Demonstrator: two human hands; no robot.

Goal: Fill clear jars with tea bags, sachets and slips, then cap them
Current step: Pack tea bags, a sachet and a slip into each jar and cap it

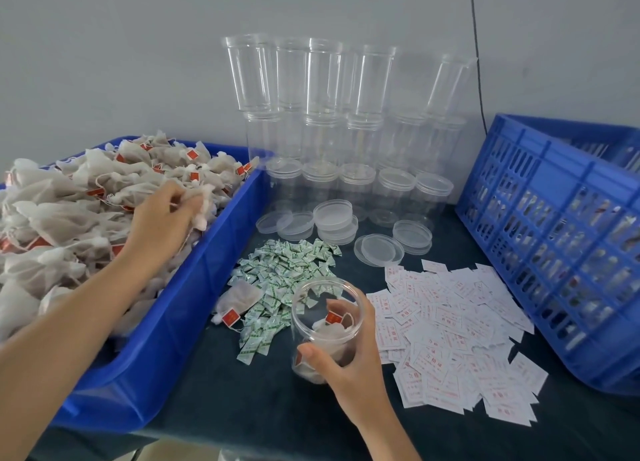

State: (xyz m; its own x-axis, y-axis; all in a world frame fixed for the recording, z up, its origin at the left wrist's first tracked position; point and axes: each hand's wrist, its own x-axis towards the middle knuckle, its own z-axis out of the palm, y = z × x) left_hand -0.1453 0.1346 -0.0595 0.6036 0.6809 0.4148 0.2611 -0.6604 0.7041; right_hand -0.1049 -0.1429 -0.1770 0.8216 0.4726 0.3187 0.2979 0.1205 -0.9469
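Middle left, the left hand (pixel 162 214) pinches white mesh tea bags (pixel 202 202) in a blue plastic tray (pixel 207 270); lower centre, the right hand (pixel 349 367) grips a clear plastic jar (pixel 303 318).

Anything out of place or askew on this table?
One tea bag lies outside the blue bin, on the table against the green sachet pile. Among the stacked empty jars, the top right jar leans instead of standing straight. Nothing looks damaged.

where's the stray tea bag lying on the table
Head view, left of centre: the stray tea bag lies at the left edge of the sachet pile, beside the blue tray, left of the jar.
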